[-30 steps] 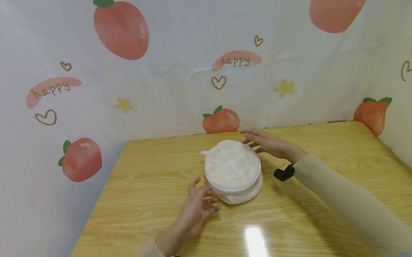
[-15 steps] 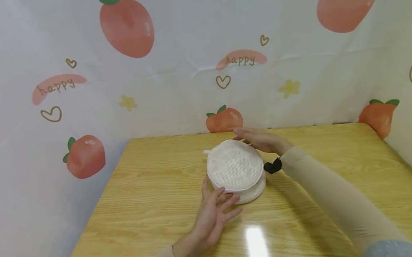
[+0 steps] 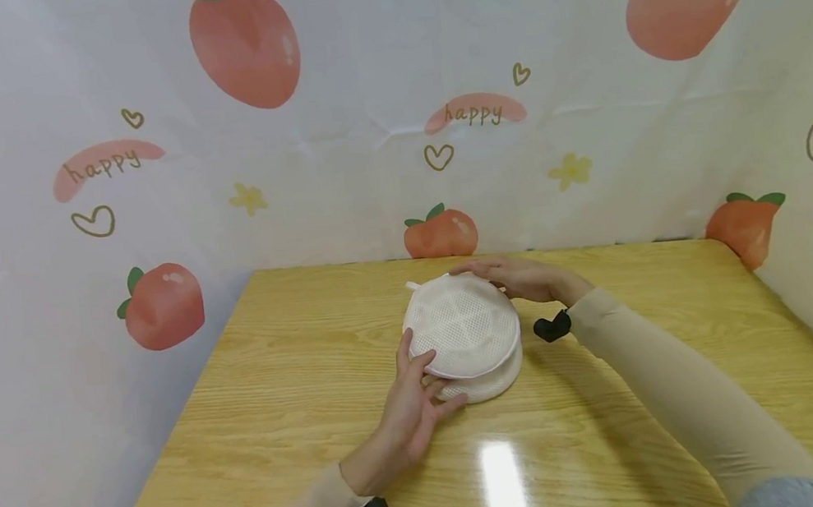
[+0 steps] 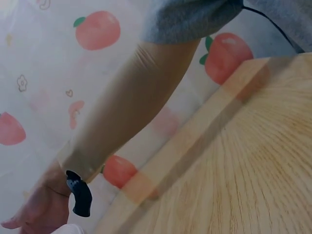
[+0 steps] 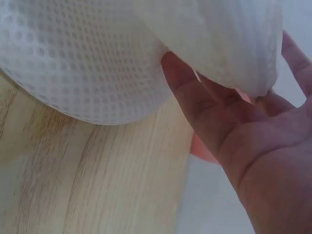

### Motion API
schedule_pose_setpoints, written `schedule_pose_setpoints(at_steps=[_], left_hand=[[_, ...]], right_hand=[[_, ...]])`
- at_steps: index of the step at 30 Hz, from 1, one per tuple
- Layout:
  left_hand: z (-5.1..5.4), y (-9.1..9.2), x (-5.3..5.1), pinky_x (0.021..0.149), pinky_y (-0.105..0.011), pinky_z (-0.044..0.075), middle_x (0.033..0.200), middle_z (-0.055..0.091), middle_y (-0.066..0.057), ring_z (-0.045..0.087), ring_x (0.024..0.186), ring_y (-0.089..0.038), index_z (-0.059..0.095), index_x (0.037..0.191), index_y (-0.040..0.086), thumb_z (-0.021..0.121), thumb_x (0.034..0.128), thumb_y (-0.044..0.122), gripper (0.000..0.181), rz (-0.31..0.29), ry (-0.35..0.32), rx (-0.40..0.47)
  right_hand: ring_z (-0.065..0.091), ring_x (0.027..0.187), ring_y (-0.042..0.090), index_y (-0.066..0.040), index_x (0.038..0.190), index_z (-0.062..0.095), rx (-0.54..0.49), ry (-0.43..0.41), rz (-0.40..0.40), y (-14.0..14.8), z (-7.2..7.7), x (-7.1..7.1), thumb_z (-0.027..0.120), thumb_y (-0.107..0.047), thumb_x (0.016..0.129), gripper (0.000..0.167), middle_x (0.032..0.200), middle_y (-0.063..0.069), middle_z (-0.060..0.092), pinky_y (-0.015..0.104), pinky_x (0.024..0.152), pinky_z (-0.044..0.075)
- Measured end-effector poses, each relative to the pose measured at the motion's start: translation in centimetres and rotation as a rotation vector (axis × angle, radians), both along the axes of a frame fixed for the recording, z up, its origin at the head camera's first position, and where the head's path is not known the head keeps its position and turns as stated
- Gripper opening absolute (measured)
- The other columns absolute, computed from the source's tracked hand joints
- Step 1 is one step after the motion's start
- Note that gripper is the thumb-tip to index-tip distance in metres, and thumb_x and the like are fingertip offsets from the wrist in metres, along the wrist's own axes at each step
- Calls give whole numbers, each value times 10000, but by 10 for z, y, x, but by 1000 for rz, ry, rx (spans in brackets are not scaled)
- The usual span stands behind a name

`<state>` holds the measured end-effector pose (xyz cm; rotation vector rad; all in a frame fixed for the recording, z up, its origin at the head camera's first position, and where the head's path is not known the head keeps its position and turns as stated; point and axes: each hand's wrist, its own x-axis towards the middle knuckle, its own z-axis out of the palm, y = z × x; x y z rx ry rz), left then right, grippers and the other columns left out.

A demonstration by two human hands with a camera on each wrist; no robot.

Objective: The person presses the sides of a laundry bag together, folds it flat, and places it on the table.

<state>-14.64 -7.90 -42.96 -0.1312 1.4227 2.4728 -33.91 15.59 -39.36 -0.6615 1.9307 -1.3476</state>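
Note:
A round white mesh bag (image 3: 461, 326) stands on the wooden table (image 3: 299, 364), its upper disc tilted above a lower one. At its near left rim, my left hand (image 3: 404, 415) grips the edge, thumb and one finger on top, other fingers lower down. My right hand (image 3: 528, 280) holds the back right rim from behind. In the right wrist view, the fingers of this hand (image 5: 263, 141) reach round the bag's upper part (image 5: 219, 44), one tip in the fold above the lower mesh (image 5: 87, 73). The left wrist view catches my right hand (image 4: 46, 207) beside a sliver of the bag (image 4: 69, 229).
Behind the table hangs a white cloth (image 3: 350, 69) printed with peaches, hearts and words, continuing along both sides. Black wrist cameras (image 3: 552, 326) sit on both sleeves. A light reflection lies on the near tabletop.
My left hand has moved right and up onto the near rim of the bag. The right hand has shifted left over the back rim, and the bag's small tab now sits slightly farther back.

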Motion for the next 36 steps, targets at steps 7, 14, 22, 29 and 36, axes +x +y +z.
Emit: schedule_pose_setpoints(at_steps=[7, 14, 22, 29, 36], left_hand=[[-4, 0, -4, 1120, -683, 363, 1639, 157, -308, 249, 1495, -546, -26, 1666, 289, 406, 1116, 268, 700, -11, 5, -45], [-7, 0, -6, 1144, -664, 344, 1642, 152, -260, 269, 1497, -506, 15, 1660, 266, 377, 1127, 263, 645, -28, 21, -46], [-11, 1, -9, 1127, -612, 398, 1646, 173, -233, 339, 1470, -443, 62, 1654, 252, 371, 1127, 255, 611, -18, 24, -68], [-15, -2, -15, 1033, -506, 513, 1626, 217, -266, 453, 1375, -390, 68, 1659, 215, 396, 1114, 213, 636, -17, 17, -136], [-14, 2, -19, 1046, -492, 520, 1662, 57, -264, 422, 1398, -408, -8, 1659, 217, 461, 1085, 127, 746, -41, 24, -138]], right_hand=[[257, 1547, 334, -216, 1649, 330, 44, 52, 24, 0, 0, -1, 320, -443, 1148, 550, 1696, 69, 269, 621, 1209, 260], [416, 1458, 264, -222, 1573, 477, 56, 77, -3, -4, -4, -3, 370, -460, 1136, 509, 1613, 32, 415, 484, 1196, 324], [314, 1508, 298, -198, 1520, 514, 52, 81, -25, -3, -17, 0, 404, -474, 1125, 494, 1636, 63, 362, 521, 1233, 242], [552, 1266, 278, -280, 1569, 461, 48, 73, 29, 1, -31, 6, 698, -218, 1024, 597, 1686, 22, 229, 391, 989, 517], [473, 1307, 276, -329, 1550, 465, 47, 113, 14, 0, -39, 10, 751, -243, 984, 640, 1660, 13, 247, 347, 983, 484]])
